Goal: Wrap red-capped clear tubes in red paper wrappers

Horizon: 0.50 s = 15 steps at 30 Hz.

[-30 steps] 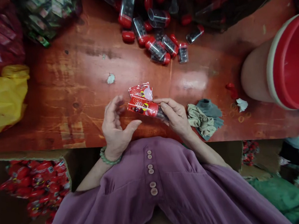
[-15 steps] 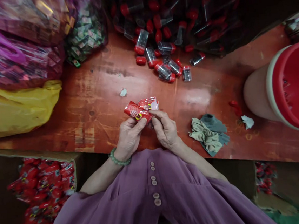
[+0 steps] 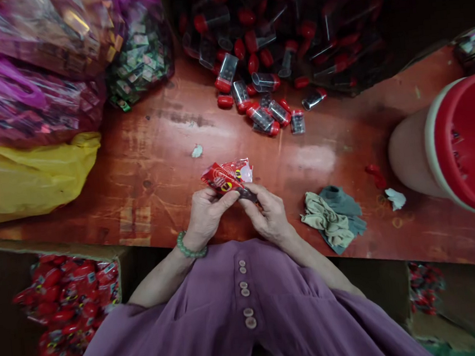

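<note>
over the red bench (image 3: 144,170) both hands, left hand (image 3: 206,215) and right hand (image 3: 268,216), pinch a red wrapped tube (image 3: 228,180) lying crosswise between them, its wrapper end nearer the left

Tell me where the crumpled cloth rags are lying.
In the head view, the rags lie on the red wooden table just right of the right hand, between it and the red bucket.

A small clear tube (image 3: 245,193) with a red printed wrapper (image 3: 222,179) over one end lies nearly level, tilted up toward the left, held just above the table's near edge. A second crumpled red wrapper (image 3: 240,170) (with a pale patch) sticks out just behind it.
</note>
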### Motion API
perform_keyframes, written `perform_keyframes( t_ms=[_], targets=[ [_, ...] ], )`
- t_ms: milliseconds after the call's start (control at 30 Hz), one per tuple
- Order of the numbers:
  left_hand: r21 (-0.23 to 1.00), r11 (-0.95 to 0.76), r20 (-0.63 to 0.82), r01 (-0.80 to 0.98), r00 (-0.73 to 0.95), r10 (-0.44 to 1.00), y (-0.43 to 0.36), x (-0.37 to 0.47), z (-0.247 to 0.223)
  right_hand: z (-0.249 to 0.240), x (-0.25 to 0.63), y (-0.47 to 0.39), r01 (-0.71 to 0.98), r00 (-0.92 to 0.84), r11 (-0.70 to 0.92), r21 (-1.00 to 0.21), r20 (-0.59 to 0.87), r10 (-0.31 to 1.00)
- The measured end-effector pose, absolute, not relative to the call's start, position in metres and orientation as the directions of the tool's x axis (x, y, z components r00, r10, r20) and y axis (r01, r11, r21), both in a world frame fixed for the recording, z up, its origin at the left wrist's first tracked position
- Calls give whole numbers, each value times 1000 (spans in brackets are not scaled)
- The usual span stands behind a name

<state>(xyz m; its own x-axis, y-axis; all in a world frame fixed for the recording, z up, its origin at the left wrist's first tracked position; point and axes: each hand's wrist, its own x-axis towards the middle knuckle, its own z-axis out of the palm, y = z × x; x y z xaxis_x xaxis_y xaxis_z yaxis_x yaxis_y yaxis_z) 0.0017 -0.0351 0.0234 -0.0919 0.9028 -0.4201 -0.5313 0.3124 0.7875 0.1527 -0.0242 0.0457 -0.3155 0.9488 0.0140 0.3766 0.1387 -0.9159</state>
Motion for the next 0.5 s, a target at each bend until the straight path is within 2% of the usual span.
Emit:
perform_keyframes(
  t_ms=[100,167,300,433,500],
  targets=[
    [781,301,-421,-548,-107,901,-33,2,24,46,149,-23,291,-311,-27,-956,-122,943],
    [766,272,-423,-582,-138,896,-31,3,27,45,146,-24,244,-305,-78,-967,-153,940],
    [720,243,-435,-649,-150,888,-31,8,33,40,144,-29,205,-280,-91,-974,-148,949],
    [737,347,-445,-581,-31,895,-38,11,37,34,145,-34,181,-275,-82,-980,-131,952],
    [757,351,-431,-551,-19,902,-42,11,37,32,146,-35,189,-290,-27,-982,-82,953]
  ],
)
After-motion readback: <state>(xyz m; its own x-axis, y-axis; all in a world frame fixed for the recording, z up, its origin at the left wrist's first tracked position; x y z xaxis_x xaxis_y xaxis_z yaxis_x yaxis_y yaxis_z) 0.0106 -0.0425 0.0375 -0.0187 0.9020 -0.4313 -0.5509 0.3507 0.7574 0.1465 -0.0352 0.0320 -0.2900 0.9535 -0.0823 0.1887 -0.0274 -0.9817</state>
